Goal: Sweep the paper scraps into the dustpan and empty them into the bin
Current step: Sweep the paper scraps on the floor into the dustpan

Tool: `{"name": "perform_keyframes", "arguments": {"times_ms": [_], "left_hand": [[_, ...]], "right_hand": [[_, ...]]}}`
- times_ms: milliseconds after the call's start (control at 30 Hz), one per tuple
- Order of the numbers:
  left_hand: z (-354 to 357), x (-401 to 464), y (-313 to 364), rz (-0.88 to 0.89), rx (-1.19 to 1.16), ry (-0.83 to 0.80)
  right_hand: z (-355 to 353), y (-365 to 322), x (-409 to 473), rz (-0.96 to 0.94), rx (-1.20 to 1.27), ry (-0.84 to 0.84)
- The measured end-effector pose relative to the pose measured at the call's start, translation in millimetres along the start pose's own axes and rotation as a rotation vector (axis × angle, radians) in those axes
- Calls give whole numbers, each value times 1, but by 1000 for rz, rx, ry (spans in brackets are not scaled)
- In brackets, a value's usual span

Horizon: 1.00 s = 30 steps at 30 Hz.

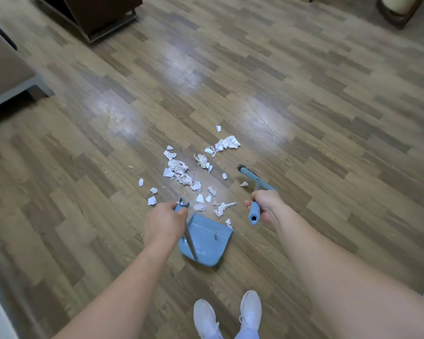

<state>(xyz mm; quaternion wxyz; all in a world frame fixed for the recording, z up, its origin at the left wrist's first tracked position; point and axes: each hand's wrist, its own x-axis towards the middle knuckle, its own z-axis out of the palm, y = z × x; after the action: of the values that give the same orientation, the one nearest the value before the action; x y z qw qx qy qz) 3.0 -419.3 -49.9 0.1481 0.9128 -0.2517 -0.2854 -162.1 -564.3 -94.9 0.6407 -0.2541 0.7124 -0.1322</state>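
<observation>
Several white paper scraps (181, 171) lie scattered on the wood-pattern floor ahead of me, from just in front of the dustpan out to a crumpled clump (227, 143) farther away. A blue dustpan (206, 243) rests on the floor with its mouth toward the scraps; one small scrap lies inside it. My left hand (165, 222) grips the top of the dustpan's upright handle. My right hand (267, 205) grips the blue broom (251, 177) by its handle, the brush head on the floor to the right of the scraps. No bin is in view.
A grey sofa base (12, 86) stands at the far left. A dark wooden cabinet (101, 18) sits at the top left and a chair leg frame (399, 15) at the top right. My white shoes (228, 314) are below the dustpan.
</observation>
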Motion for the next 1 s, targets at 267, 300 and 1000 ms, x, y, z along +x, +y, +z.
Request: {"name": "perform_keyframes", "arguments": {"times_ms": [267,300,1000], "left_hand": [[-6,9,-8,-33,-3,74],[-6,12,-11,-33,1,86],[-11,39,-30,1,11,79]], "right_hand": [[-5,17,33,4,-60,30],[-1,16,38,6,-59,16],[62,85,-27,246,-331,-209]]}}
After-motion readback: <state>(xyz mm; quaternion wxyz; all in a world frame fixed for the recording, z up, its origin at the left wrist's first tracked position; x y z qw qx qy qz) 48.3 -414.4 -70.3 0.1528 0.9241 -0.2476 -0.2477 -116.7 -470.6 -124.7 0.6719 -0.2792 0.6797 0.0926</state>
